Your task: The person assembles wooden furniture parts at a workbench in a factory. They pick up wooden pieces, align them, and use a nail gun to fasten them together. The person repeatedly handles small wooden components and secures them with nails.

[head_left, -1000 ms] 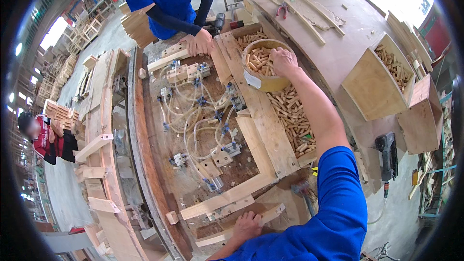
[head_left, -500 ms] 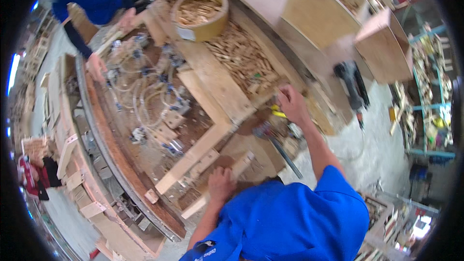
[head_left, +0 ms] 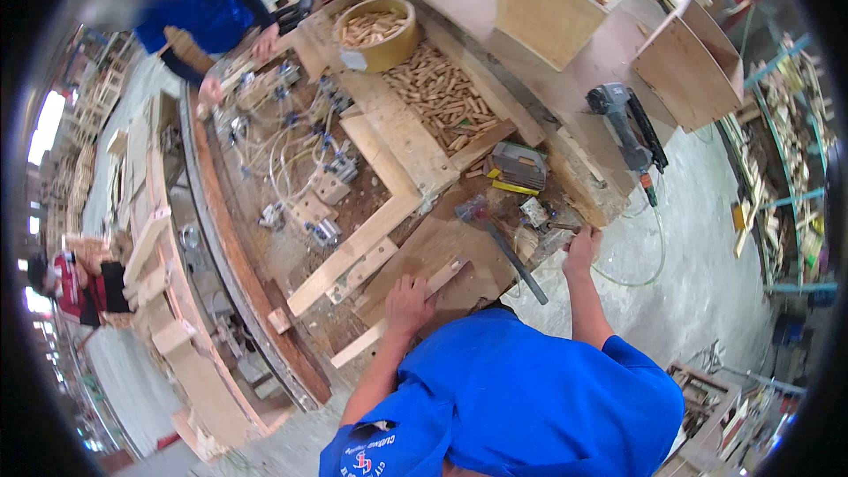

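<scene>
My left hand [head_left: 409, 305] is closed around a pale wooden strip [head_left: 447, 275], which lies aslant at the bench's near edge with both ends showing. At the bench's right corner my right hand [head_left: 579, 249] has its fingers closed at the end of a slim brown handle [head_left: 560, 226]. A small silvery piece [head_left: 534, 211] lies at the handle's far end; whether the two are joined I cannot tell. Between my hands rests a tool with a long dark grey handle [head_left: 517, 263] and a blurred reddish head. Beyond it sits a grey case with a yellow edge [head_left: 519, 168].
Wooden dowels [head_left: 433, 88] fill a bench tray, beside a round yellow tub [head_left: 378, 35] of more dowels. A nail gun [head_left: 625, 124] with a hose lies at right, near plywood boxes [head_left: 552, 13]. Clamps with tubing [head_left: 296, 146] cover the left, where a co-worker [head_left: 199, 13] stands.
My right hand has moved from beside the dowel tray toward me, down to the slim brown handle. My left hand stays on the wooden strip. The view has shifted slightly.
</scene>
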The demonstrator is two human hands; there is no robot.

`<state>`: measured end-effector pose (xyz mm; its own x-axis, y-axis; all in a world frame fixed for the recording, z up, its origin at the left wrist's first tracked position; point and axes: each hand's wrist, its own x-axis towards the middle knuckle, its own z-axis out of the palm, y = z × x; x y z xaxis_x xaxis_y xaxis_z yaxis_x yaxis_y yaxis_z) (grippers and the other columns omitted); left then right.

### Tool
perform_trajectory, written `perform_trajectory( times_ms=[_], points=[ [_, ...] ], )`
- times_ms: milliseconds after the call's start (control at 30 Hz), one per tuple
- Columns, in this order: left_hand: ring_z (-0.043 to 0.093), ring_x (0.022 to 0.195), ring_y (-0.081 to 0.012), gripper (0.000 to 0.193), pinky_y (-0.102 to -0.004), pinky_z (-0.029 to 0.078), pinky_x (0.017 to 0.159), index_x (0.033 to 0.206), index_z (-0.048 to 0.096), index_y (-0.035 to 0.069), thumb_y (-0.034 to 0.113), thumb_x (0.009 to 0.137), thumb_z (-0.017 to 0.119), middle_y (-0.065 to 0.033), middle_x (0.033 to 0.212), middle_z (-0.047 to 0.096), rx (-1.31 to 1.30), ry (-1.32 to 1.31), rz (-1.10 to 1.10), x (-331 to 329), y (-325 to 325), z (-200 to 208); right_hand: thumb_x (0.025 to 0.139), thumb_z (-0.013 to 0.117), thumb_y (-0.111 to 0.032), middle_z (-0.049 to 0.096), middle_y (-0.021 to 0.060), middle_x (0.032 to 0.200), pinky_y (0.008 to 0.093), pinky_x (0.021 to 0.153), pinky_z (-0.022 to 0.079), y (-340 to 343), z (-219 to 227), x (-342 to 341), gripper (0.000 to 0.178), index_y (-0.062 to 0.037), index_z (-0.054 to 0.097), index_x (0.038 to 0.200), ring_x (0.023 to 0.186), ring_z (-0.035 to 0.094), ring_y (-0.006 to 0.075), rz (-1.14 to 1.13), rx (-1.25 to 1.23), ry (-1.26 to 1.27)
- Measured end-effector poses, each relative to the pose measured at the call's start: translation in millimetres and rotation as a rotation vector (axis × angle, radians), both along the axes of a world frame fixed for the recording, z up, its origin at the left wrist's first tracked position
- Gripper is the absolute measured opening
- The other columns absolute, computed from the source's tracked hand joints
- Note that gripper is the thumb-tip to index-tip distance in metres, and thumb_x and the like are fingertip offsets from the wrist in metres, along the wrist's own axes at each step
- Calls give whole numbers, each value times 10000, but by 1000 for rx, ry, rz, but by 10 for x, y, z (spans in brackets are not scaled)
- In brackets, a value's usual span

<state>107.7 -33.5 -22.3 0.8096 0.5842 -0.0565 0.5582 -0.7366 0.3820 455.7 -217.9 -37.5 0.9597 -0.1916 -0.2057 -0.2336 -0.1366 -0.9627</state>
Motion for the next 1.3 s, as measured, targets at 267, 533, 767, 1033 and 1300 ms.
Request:
perform_trajectory(
  times_ms=[267, 533, 767, 1033, 1300],
  points=[
    [664, 978, -353, 302, -493, 551, 756, 1004, 660, 96, 329, 845, 767, -135, 1027, 618, 18, -63, 42, -11, -68, -32, 1097, 584, -181, 665, 68, 996, 373, 679, 528, 29, 77, -77, 133, -67, 596, 1164, 898, 650, 164, 288, -284, -357],
    [666, 990, -341, 312, -485, 559, 774, 1060, 694, 114, 332, 849, 766, -130, 1036, 628, -5, -32, 27, -11, -56, -52, 943, 716, -167, 753, 196, 957, 452, 824, 571, 542, 232, -1008, 177, -39, 754, 1058, 942, 729, 389, 1381, -377, -346],
    [671, 961, -341, 302, -478, 556, 761, 1045, 696, 114, 337, 854, 768, -125, 1020, 631, -6, -60, 27, -33, -46, -17, 946, 717, -140, 725, 195, 886, 483, 751, 549, 710, 128, -971, 119, -40, 737, 1007, 858, 709, 414, 1595, -399, -348],
    [666, 981, -329, 271, -468, 549, 786, 1038, 684, 115, 267, 821, 741, -126, 1022, 628, 20, -35, -19, -45, 12, -53, 931, 699, -238, 714, 216, 882, 523, 760, 538, 1139, 135, -818, 196, -42, 691, 931, 869, 688, 456, 1965, -596, -468],
    [661, 987, -322, 280, -465, 541, 790, 1041, 659, 108, 248, 813, 743, -122, 1028, 623, -3, 25, -28, -74, 22, -30, 963, 688, -285, 702, 241, 814, 522, 701, 535, 987, 41, -984, 276, -29, 711, 863, 790, 689, 460, 1705, -487, -435]
  ],
)
